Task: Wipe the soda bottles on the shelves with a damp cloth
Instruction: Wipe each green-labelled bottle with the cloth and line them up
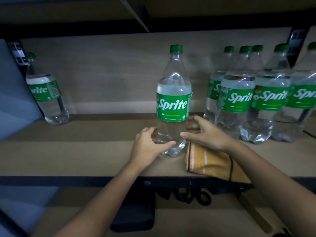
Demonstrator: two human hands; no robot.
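Observation:
A clear Sprite bottle with a green cap and label stands upright in the middle of the wooden shelf. My left hand grips its base from the left, thumb across the front. On the other side, my right hand holds the lower part, with the thumb on the front and the fingers behind. A folded yellow-orange striped cloth lies on the shelf beneath my right wrist, by the front edge; neither hand holds it.
Several more Sprite bottles stand packed together at the right. One Sprite bottle stands alone at the far left by a dark upright. A black rail edges the shelf front; another shelf hangs overhead.

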